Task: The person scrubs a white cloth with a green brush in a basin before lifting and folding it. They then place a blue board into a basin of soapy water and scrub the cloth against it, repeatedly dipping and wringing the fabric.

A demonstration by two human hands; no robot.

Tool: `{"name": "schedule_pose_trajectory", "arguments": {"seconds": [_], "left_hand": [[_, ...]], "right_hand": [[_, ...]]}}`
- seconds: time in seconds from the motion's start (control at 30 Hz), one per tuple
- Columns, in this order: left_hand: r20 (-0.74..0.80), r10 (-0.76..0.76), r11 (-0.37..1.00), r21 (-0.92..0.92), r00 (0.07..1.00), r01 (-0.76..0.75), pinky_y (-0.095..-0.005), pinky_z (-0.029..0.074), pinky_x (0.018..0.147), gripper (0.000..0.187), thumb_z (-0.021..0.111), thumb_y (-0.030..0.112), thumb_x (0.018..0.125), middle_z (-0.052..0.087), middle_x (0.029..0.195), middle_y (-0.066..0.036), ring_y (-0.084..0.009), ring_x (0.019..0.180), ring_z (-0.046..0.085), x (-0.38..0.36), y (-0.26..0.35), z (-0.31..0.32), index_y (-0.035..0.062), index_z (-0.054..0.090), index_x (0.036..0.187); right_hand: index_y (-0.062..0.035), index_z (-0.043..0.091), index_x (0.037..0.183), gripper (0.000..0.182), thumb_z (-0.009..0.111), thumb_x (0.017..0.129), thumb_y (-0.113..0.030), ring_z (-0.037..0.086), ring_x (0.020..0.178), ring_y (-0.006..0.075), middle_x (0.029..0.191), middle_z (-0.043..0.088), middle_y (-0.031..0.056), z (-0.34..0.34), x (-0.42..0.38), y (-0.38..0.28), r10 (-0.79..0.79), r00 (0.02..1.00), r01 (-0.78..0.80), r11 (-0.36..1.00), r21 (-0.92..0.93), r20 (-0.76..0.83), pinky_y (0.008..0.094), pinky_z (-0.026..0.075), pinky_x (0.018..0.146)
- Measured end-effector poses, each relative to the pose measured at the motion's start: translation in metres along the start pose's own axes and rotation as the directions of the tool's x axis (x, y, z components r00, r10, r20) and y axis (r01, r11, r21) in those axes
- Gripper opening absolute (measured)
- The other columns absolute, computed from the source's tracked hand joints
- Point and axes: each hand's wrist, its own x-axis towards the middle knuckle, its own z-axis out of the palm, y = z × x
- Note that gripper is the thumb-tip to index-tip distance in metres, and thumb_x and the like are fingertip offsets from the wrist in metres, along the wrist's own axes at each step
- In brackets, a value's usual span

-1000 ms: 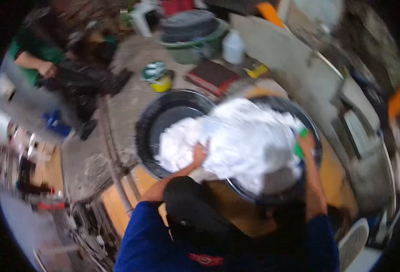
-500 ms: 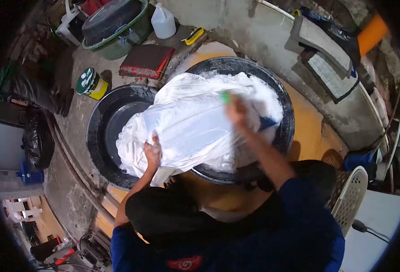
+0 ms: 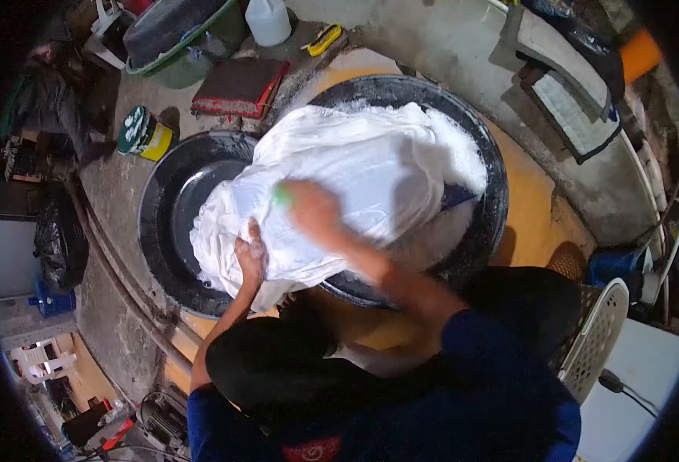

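Head view, white cloth (image 3: 347,181) beneath both hands (image 3: 252,256)

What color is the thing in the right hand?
Green, though blurred; it shows in the head view.

The one view looks from the wearer's head, forward and steeply down over the lap, with a wide, round-edged field. The wearer's knees and the navy shirt (image 3: 386,408) fill the near edge; the two black basins (image 3: 179,254) sit close at centre, the concrete wall (image 3: 447,46) farther off to the right.
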Motion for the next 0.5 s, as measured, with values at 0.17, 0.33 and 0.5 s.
{"name": "schedule_pose_trajectory", "arguments": {"seconds": [0.17, 0.33, 0.5], "left_hand": [[0.116, -0.034, 0.952, -0.300, 0.993, 0.068, -0.0260, 0.043, 0.060, 0.035, 0.051, 0.028, 0.087, 0.054, 0.081, -0.009, -0.0134, 0.072, 0.051, 0.026, -0.084, -0.006, -0.0064, 0.046, 0.091], [0.102, -0.189, 0.793, -0.570, 0.977, 0.213, -0.0236, 0.044, 0.059, 0.024, 0.050, 0.018, 0.087, 0.054, 0.086, -0.009, -0.0120, 0.074, 0.052, 0.009, -0.036, 0.006, -0.0046, 0.045, 0.093], [0.197, -0.184, 0.744, -0.612, 0.963, 0.268, -0.0229, 0.042, 0.054, 0.024, 0.048, 0.022, 0.089, 0.054, 0.086, -0.006, -0.0112, 0.065, 0.051, 0.007, -0.036, -0.005, -0.0021, 0.045, 0.089]], "right_hand": [[-0.0167, 0.055, 0.111, 0.035, 0.054, 0.076, -0.012, 0.058, 0.080, 0.0232, 0.106, 0.058, 0.0097, -0.021, 0.002, 0.083, 0.146, 0.986, -0.152, 0.986, -0.074, -0.083, 0.0351, 0.048, 0.064], [-0.0150, 0.053, 0.111, 0.034, 0.050, 0.078, -0.011, 0.057, 0.081, 0.0211, 0.096, 0.059, 0.0086, -0.053, 0.008, 0.139, 0.286, 0.956, -0.290, 0.954, -0.076, -0.060, 0.0321, 0.046, 0.063], [-0.0186, 0.058, 0.103, 0.031, 0.051, 0.074, -0.009, 0.059, 0.085, 0.0247, 0.093, 0.061, 0.0077, -0.022, -0.006, -0.047, 0.023, 0.967, -0.058, 0.989, 0.134, 0.254, 0.0363, 0.048, 0.071]]}}
